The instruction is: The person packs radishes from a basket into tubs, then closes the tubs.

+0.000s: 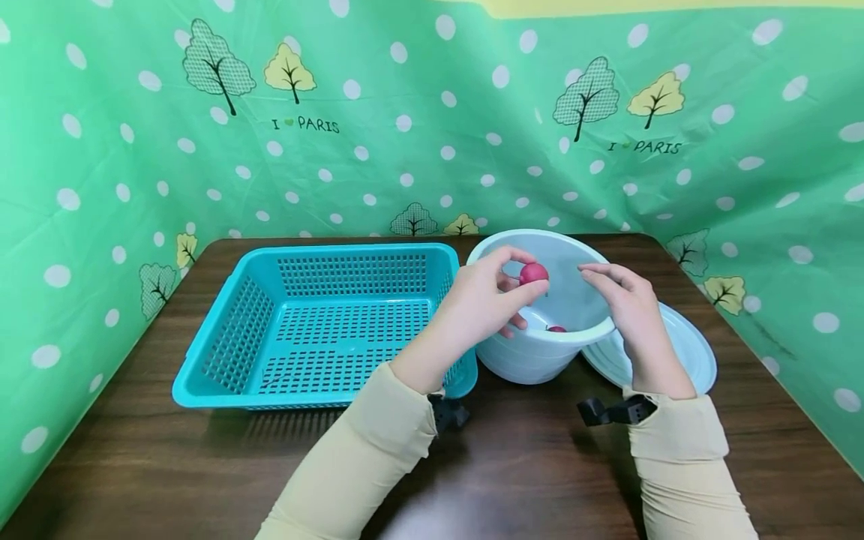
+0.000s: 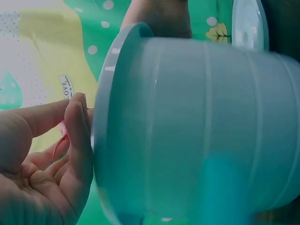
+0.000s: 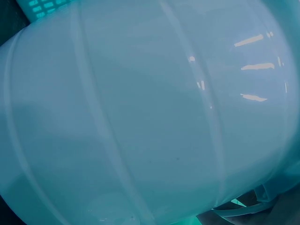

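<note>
My left hand pinches a round red radish between thumb and fingers, above the mouth of a pale blue bucket. In the left wrist view, a thin reddish root hangs beside the fingers, and most of the radish is hidden by them. Another red radish lies inside the bucket, partly behind the near rim. Over the bucket's right side, my right hand has bent, relaxed fingers and holds nothing. The bucket's wall fills the right wrist view, where the hand is out of sight.
A turquoise perforated basket stands left of the bucket, close against it. A round pale blue lid lies on the brown table at the right, partly beneath my right forearm. Green dotted cloth hangs behind and at both sides.
</note>
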Motion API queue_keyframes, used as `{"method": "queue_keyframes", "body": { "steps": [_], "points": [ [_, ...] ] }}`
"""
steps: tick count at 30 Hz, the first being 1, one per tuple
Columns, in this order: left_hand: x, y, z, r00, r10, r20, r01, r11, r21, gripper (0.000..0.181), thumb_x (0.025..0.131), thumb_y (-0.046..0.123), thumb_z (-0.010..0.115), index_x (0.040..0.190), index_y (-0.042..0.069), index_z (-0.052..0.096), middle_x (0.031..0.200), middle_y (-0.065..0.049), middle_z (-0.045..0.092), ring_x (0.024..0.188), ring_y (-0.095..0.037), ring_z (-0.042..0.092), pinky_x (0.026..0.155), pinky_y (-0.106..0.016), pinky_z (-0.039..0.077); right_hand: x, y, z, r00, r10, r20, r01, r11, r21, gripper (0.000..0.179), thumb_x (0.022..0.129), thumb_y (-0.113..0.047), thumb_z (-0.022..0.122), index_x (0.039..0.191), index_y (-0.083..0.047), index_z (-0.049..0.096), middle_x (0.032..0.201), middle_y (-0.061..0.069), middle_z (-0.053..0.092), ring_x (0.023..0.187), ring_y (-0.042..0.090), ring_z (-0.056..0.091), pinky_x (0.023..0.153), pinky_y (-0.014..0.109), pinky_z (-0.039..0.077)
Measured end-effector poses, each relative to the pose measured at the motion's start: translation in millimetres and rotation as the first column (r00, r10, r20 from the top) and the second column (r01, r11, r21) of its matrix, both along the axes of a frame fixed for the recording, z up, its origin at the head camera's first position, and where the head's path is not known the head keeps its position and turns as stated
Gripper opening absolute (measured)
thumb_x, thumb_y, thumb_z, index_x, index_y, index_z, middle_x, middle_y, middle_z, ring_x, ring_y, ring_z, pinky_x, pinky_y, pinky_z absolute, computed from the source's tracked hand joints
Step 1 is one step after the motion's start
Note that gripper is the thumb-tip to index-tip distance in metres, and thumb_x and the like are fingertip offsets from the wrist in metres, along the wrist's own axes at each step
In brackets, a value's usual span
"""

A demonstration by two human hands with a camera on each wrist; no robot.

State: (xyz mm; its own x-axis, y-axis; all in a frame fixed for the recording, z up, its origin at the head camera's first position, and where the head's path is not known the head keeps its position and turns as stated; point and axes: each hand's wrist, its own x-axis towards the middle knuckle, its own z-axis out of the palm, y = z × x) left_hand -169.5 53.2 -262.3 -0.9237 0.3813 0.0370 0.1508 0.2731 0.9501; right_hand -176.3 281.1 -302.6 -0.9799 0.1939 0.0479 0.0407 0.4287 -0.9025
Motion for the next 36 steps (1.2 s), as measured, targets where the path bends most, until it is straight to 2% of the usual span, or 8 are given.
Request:
{"method": "queue_keyframes", "body": {
  "steps": [6,10,17,20,26,29,32,36],
  "points": [
    [0.4,6.4,-3.0,1.0,0.011,-0.022,-0.011,1.0,0.0,0.036,0.092,0.035,0.071,0.123,0.023,0.058,0.083,0.001,0.071,0.056,-0.018,0.069,0.055,-0.035,0.059,0.9,3,1.1,1.0,-0.023,-0.002,0.023,1.0,-0.006,0.054,0.101,-0.045,0.05,0.136,-0.004,0.057,0.148,0.014,0.044,0.14,0.033,0.033,0.113,0.062,0.027],
    [0.1,7.1,-4.0,1.0,0.012,-0.002,-0.012,1.0,0.024,0.035,0.092,0.034,0.071,0.123,0.023,0.058,0.082,0.001,0.071,0.056,-0.018,0.069,0.054,-0.035,0.058,1.1,4,1.4,1.0,-0.016,-0.002,0.016,1.0,-0.013,0.054,0.101,-0.044,0.049,0.137,-0.004,0.056,0.15,0.017,0.042,0.141,0.034,0.031,0.113,0.063,0.026],
    [-1.2,6.5,-7.0,0.999,-0.009,0.032,0.006,0.997,0.074,0.047,0.094,0.03,0.07,0.137,0.024,0.052,0.084,-0.003,0.074,0.059,-0.021,0.07,0.055,-0.037,0.059,2.3,5,1.0,1.0,-0.008,0.004,0.008,1.0,-0.008,0.054,0.101,-0.045,0.048,0.139,-0.005,0.055,0.153,0.018,0.039,0.141,0.035,0.03,0.112,0.062,0.027],
    [-1.5,4.1,-8.0,0.998,-0.02,0.053,0.015,0.995,0.103,0.049,0.094,0.031,0.069,0.138,0.024,0.051,0.082,-0.001,0.074,0.062,-0.022,0.07,0.056,-0.038,0.06,2.1,4,0.9,1.0,-0.008,-0.005,0.008,1.0,-0.006,0.055,0.101,-0.045,0.049,0.143,-0.008,0.051,0.157,0.016,0.034,0.141,0.036,0.031,0.111,0.061,0.029],
    [0.7,-1.0,-8.9,0.999,-0.018,0.048,0.013,0.994,0.112,0.048,0.094,0.032,0.069,0.138,0.021,0.052,0.081,0.001,0.073,0.064,-0.019,0.071,0.06,-0.035,0.06,1.1,2,3.9,0.999,0.014,-0.032,-0.015,1.0,-0.025,0.059,0.103,-0.045,0.043,0.154,-0.016,0.034,0.161,0.019,0.025,0.145,0.041,0.024,0.114,0.066,0.021],
    [4.0,-2.9,-9.2,1.0,-0.007,0.01,0.006,0.996,0.086,0.047,0.095,0.033,0.068,0.137,0.022,0.052,0.084,0.002,0.073,0.066,-0.016,0.07,0.061,-0.033,0.059,0.7,4,6.2,1.0,-0.008,-0.026,0.007,1.0,-0.02,0.06,0.104,-0.046,0.037,0.157,-0.019,0.029,0.16,0.02,0.027,0.146,0.041,0.024,0.116,0.064,0.02],
    [8.9,-3.2,-10.1,0.997,0.022,-0.072,-0.02,0.999,0.027,0.043,0.095,0.034,0.067,0.135,0.024,0.055,0.087,0.006,0.072,0.067,-0.01,0.068,0.062,-0.029,0.056,2.0,10,9.7,0.998,-0.053,-0.027,0.052,0.998,-0.031,0.059,0.105,-0.048,0.034,0.157,-0.021,0.029,0.163,0.014,0.025,0.149,0.034,0.022,0.12,0.058,0.018],
    [20.1,0.6,-10.9,0.975,0.047,-0.216,-0.057,0.998,-0.039,0.037,0.096,0.036,0.065,0.131,0.025,0.058,0.091,0.01,0.071,0.071,-0.002,0.062,0.065,-0.022,0.051,6.1,20,14.7,0.995,-0.091,-0.05,0.088,0.994,-0.065,0.057,0.105,-0.046,0.033,0.156,-0.022,0.03,0.164,0.006,0.023,0.149,0.023,0.023,0.122,0.048,0.021]
  ]
}}
